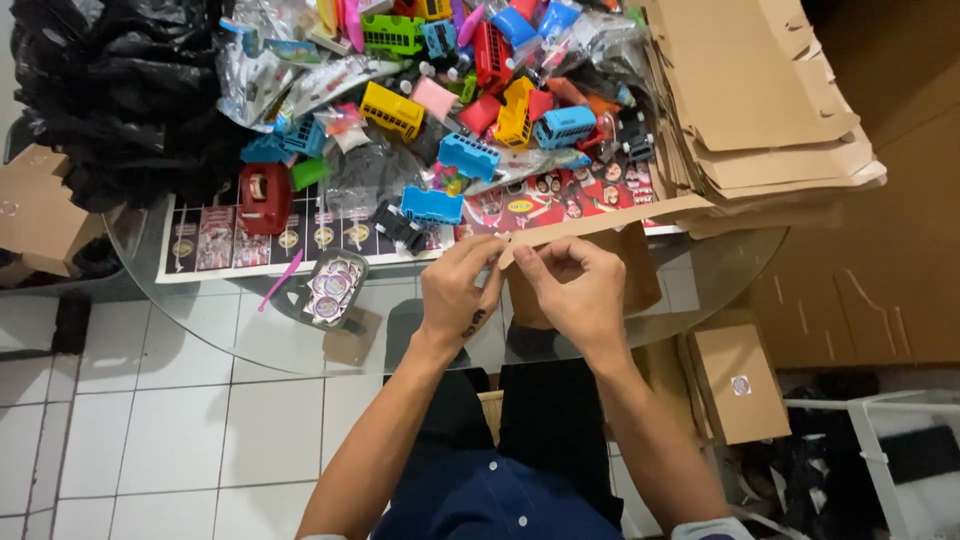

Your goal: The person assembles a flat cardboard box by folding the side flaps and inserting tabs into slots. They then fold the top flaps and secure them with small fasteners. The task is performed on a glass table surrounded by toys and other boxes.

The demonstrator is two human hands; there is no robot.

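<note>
Both hands pinch a flat cardboard piece over the glass tabletop.

The left hand (pixel 455 290) and right hand (pixel 570 290) grip the cardboard piece (pixel 600 225) between fingertips; it stretches rightward from them. Toy buses (pixel 470 155) lie just beyond; the tabletop (pixel 250 340) is beneath.

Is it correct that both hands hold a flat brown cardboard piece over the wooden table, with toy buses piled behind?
Not quite: the head view shows a glass table, not wooden. The left hand and right hand do hold the flat brown cardboard piece, toy buses piled behind.
</note>
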